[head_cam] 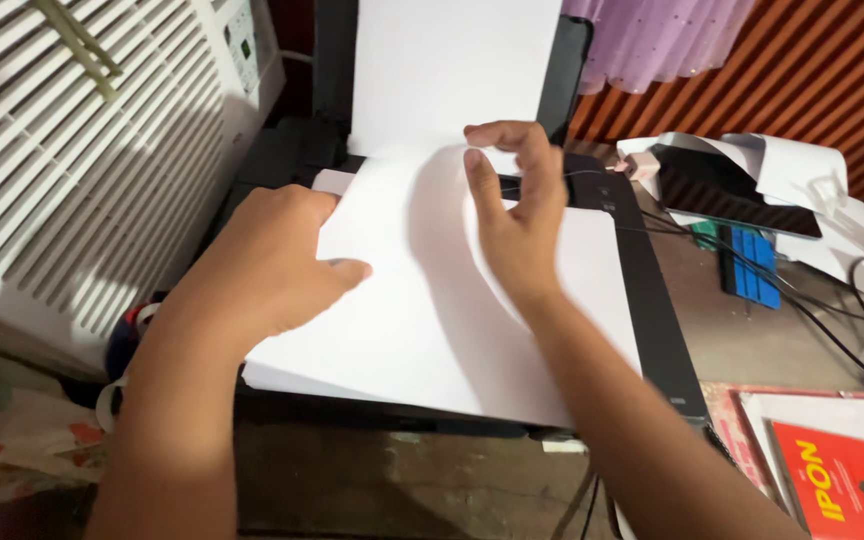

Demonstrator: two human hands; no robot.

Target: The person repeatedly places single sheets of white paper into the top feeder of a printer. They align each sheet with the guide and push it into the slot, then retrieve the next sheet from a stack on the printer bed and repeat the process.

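While both hands' fingers press white paper (pixel 432 300) flat, black printer (pixel 652 310) sits on brown table (pixel 752 340).

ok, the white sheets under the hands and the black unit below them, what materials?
White sheets: paper, matte; the top one curls under the right hand. Black unit: likely moulded plastic, smooth with a slight sheen. Left hand lies flat on the sheets.

A red, yellow-lettered booklet cover (pixel 845 480) lay at the lower right — flat on the table. Upper left, a small green display (pixel 246 47) sat on the white appliance's panel.
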